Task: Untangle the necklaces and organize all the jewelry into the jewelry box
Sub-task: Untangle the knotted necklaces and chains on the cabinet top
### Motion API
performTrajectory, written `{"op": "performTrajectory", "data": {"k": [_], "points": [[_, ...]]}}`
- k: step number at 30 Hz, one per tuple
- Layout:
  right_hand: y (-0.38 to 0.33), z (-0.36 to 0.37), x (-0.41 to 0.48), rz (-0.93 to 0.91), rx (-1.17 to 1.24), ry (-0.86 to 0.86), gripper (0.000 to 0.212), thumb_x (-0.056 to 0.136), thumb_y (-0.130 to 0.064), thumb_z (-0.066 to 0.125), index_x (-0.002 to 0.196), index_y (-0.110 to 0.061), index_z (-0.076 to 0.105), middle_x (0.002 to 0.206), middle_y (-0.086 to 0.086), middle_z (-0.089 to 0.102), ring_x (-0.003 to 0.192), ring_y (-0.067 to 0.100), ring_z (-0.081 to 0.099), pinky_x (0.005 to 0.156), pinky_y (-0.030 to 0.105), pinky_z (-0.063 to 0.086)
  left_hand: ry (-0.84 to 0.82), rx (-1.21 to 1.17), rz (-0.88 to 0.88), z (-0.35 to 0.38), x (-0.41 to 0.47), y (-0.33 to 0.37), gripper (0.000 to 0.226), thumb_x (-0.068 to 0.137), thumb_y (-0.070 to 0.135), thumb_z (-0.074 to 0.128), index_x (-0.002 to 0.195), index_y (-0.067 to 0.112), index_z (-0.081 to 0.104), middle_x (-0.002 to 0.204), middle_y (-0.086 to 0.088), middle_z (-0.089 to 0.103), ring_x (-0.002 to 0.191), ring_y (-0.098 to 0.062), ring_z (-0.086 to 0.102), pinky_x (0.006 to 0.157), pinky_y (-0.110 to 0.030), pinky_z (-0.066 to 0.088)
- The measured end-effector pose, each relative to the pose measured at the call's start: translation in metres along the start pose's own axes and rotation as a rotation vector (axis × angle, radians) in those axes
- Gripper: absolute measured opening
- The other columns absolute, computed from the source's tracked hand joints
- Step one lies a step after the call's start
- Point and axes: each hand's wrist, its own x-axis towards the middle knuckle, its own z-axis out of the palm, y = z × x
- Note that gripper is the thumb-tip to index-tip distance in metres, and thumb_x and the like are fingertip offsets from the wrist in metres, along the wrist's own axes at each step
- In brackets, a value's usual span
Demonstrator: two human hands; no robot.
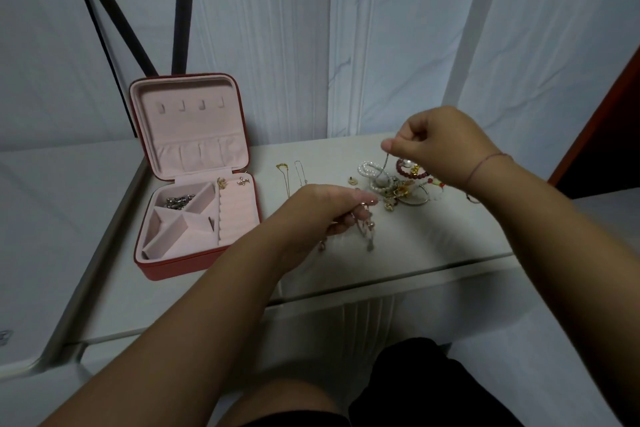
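An open red jewelry box (166, 270) with pink lining stands at the left of the white table; a silver piece (178, 201) lies in its back compartment and two small gold pieces (232, 182) sit at its top right. My left hand (322, 208) grips a silver chain (367, 232) that dangles below it. My right hand (436, 139) pinches a thin chain (385, 163) lifted out of the tangled pile (398, 187) of pearls, red beads and gold pieces. Two thin necklaces (291, 177) lie straight between box and pile.
The white table (433, 243) ends in a front edge just below my hands. Its left edge runs close beside the box. White cloth hangs behind, with black stand legs (180, 10) at the back left. My knees are under the table.
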Motion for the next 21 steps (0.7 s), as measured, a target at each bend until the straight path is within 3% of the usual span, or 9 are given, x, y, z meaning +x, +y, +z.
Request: {"op": "performTrajectory", "data": {"k": [4, 7, 9, 11, 15, 18, 21], "points": [[0.017, 0.019, -0.015, 0.065, 0.118, -0.033, 0.027, 0.083, -0.032, 0.071, 0.073, -0.008, 0.064, 0.059, -0.004, 0.054, 0.052, 0.004, 0.045, 0.054, 0.020, 0.036, -0.044, -0.182, 0.012, 0.003, 0.002, 0.000, 0.023, 0.096, 0.015, 0.050, 0.097, 0.010, 0.072, 0.066, 0.005, 0.053, 0.061, -0.007, 0.041, 0.065, -0.019, 0.039], [0.023, 0.034, -0.027, 0.106, 0.272, -0.058, 0.015, 0.083, -0.027, 0.071, 0.084, -0.014, 0.065, 0.060, -0.004, 0.053, 0.049, 0.000, 0.045, 0.054, 0.015, 0.038, -0.080, -0.212, 0.046, 0.004, 0.002, 0.001, 0.026, 0.100, 0.016, 0.044, 0.104, 0.014, 0.070, 0.064, 0.007, 0.050, 0.057, -0.005, 0.039, 0.057, -0.015, 0.036], [0.025, 0.043, -0.034, 0.139, 0.418, -0.087, 0.011, 0.084, -0.024, 0.070, 0.090, -0.016, 0.064, 0.065, 0.001, 0.053, 0.060, 0.010, 0.048, 0.066, 0.028, 0.045, -0.073, -0.178, 0.069, 0.005, 0.002, 0.003, 0.024, 0.100, 0.017, 0.043, 0.108, 0.017, 0.066, 0.064, 0.009, 0.051, 0.058, -0.004, 0.039, 0.059, -0.017, 0.035], [0.025, 0.049, -0.042, 0.166, 0.517, -0.096, 0.008, 0.085, -0.019, 0.068, 0.091, -0.018, 0.062, 0.072, 0.004, 0.052, 0.069, 0.014, 0.049, 0.070, 0.031, 0.046, -0.045, -0.122, 0.093, 0.006, 0.003, 0.004, 0.024, 0.100, 0.018, 0.043, 0.113, 0.019, 0.063, 0.063, 0.010, 0.053, 0.059, -0.004, 0.041, 0.061, -0.019, 0.034], [0.018, 0.054, -0.054, 0.213, 0.568, -0.004, 0.005, 0.087, -0.014, 0.065, 0.089, -0.019, 0.066, 0.088, 0.004, 0.064, 0.082, 0.015, 0.057, 0.074, 0.023, 0.047, -0.007, -0.072, 0.134, 0.006, 0.004, 0.004, 0.025, 0.101, 0.019, 0.040, 0.115, 0.022, 0.061, 0.061, 0.013, 0.052, 0.057, -0.001, 0.045, 0.065, -0.021, 0.035], [0.007, 0.055, -0.063, 0.269, 0.652, 0.098, 0.015, 0.090, -0.019, 0.060, 0.080, -0.016, 0.069, 0.081, -0.005, 0.065, 0.077, 0.007, 0.056, 0.064, 0.014, 0.043, 0.001, -0.075, 0.155, 0.010, 0.004, 0.004, 0.025, 0.101, 0.020, 0.039, 0.114, 0.023, 0.060, 0.061, 0.013, 0.050, 0.057, -0.001, 0.044, 0.066, -0.023, 0.035], [-0.006, 0.056, -0.072, 0.255, 0.774, -0.005, 0.027, 0.094, -0.024, 0.052, 0.078, -0.018, 0.072, 0.078, -0.012, 0.069, 0.074, -0.004, 0.059, 0.062, 0.009, 0.045, 0.024, -0.070, 0.183, 0.015, 0.003, 0.002, 0.025, 0.102, 0.020, 0.038, 0.112, 0.025, 0.060, 0.060, 0.012, 0.049, 0.059, -0.002, 0.045, 0.070, -0.024, 0.037]]}}
